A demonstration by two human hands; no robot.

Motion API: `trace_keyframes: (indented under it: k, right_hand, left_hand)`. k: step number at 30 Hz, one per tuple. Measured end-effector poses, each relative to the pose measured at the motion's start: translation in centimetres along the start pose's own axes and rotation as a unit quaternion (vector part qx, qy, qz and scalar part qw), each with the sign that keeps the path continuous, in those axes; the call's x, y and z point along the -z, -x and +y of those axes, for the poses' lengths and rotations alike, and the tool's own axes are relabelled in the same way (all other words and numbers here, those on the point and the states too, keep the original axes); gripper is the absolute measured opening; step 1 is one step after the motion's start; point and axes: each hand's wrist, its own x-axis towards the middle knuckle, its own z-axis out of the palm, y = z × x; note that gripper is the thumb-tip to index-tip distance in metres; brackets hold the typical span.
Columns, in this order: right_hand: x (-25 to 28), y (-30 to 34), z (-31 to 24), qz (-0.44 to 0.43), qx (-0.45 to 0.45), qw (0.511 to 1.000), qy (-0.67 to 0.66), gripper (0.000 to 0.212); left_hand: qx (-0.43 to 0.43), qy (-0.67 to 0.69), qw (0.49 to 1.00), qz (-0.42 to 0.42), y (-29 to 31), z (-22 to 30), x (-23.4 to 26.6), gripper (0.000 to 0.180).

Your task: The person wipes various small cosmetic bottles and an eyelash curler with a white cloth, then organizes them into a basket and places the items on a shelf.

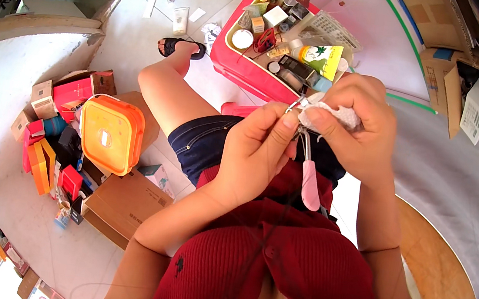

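Observation:
Above my lap, my left hand (259,147) pinches the metal head of an eyelash curler (309,187), whose pink-coated handle hangs down below my fingers. My right hand (360,127) is closed around a crumpled white cloth or tissue (347,117) and presses it near the curler's metal end. Fingers and cloth hide part of the metal. Just beyond my hands stands a red plastic storage box (238,77), full of jars, bottles and small cartons. A yellow-green tube (324,60) lies on top at its near right side.
To the left are an orange lidded container (106,146), an opened brown carton (121,203) and a pile of small boxes (73,92). A white tube (180,20) lies on the floor by my sandalled foot (181,48). Cardboard boxes (445,80) stand far right.

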Motion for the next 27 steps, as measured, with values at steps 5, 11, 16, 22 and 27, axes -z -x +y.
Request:
trace_keyframes:
  k: [5,11,16,22,27]
  right_hand:
    - [-1.1,0.1,-0.6,0.042,0.026,0.998,0.026,0.021]
    - [-0.6,0.5,-0.7,-0.002,-0.029,0.999,0.015,0.015]
    - [0.8,0.4,0.1,-0.028,-0.042,0.999,-0.019,0.018]
    - [0.1,1.9,5.1,-0.109,-0.154,0.767,-0.613,0.076]
    - [-2.0,1.8,6.8,-0.221,-0.117,0.493,-0.833,0.081]
  left_hand:
    - [-0.098,-0.083,0.992,0.019,-0.1,-1.2,0.2,0.018]
    - [0.019,-0.009,1.0,-0.014,0.4,0.3,0.8,0.022]
    - [-0.072,0.042,0.996,-0.044,-0.2,0.4,1.5,0.026]
    - [-0.062,0.016,0.997,-0.044,-0.6,0.5,1.6,0.026]
    - [-0.051,0.026,0.996,-0.065,-0.3,0.1,1.4,0.025]
